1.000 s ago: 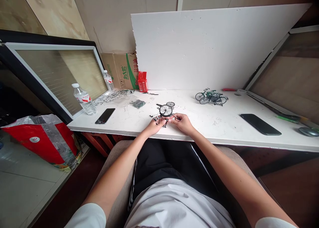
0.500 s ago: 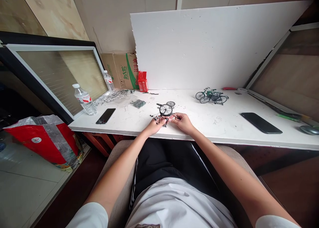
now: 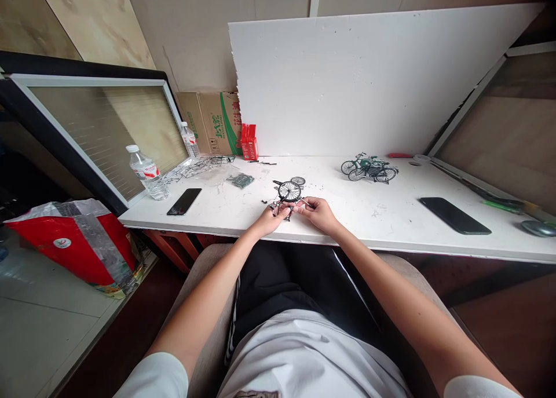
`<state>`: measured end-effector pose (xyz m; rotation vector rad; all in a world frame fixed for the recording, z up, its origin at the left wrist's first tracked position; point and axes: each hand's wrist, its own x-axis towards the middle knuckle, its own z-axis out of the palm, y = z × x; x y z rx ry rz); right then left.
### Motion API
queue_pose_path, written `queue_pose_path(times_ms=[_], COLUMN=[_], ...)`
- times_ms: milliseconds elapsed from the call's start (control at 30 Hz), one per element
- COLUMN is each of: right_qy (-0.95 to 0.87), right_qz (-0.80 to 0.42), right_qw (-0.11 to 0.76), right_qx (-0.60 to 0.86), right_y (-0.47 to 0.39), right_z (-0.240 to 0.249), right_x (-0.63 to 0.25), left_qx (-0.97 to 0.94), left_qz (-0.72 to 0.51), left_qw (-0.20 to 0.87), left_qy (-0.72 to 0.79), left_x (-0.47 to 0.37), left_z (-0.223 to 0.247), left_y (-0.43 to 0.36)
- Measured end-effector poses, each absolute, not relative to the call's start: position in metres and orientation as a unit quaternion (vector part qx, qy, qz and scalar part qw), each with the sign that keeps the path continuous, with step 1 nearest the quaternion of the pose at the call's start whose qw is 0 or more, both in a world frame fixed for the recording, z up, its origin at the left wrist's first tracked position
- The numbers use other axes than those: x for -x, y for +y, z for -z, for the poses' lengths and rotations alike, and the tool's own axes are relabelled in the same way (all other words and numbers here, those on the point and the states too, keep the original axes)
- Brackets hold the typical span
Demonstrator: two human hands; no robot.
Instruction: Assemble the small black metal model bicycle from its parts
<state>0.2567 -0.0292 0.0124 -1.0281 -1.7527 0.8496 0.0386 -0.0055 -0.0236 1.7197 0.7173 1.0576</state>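
Near the front edge of the white table, a small black model bicycle [image 3: 289,192] is between my two hands, one spoked wheel facing up. My left hand [image 3: 270,219] is closed on its lower left part. From the right, my right hand [image 3: 319,214] pinches a thin light-coloured rod whose tip reaches the bicycle; the fingertips of both hands nearly meet. A loose spoked wheel [image 3: 297,181] lies just behind the bicycle. Tiny dark parts are scattered around it. A clear bag of small dark parts [image 3: 242,181] lies to the left.
Assembled model bicycles [image 3: 369,168] stand at the back right of the white table [image 3: 226,218]. Phones lie at left [image 3: 185,201] and right [image 3: 455,215]. Bottles [image 3: 149,174], black part frames [image 3: 204,167] and a red box [image 3: 249,142] are on the left side.
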Motion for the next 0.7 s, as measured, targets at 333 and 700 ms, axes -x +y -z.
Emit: queue_pose_path(times_ms=[333, 700], right_qy=[-0.707, -0.714], right_qz=[-0.360, -0.338], right_qw=[0.455, 0.450], right_qx=[0.404, 0.417], right_y=[-0.0277, -0.0275], right_z=[-0.0100, -0.0101], right_x=[-0.2567, -0.2567], left_qx=[-0.692, -0.701], left_qz=[-0.430, -0.437], left_qw=[0.502, 0.476], left_qy=[0.292, 0.301], left_x=[-0.0400, -0.0396], left_z=[0.0180, 0.0176], left_y=[-0.0096, -0.0107])
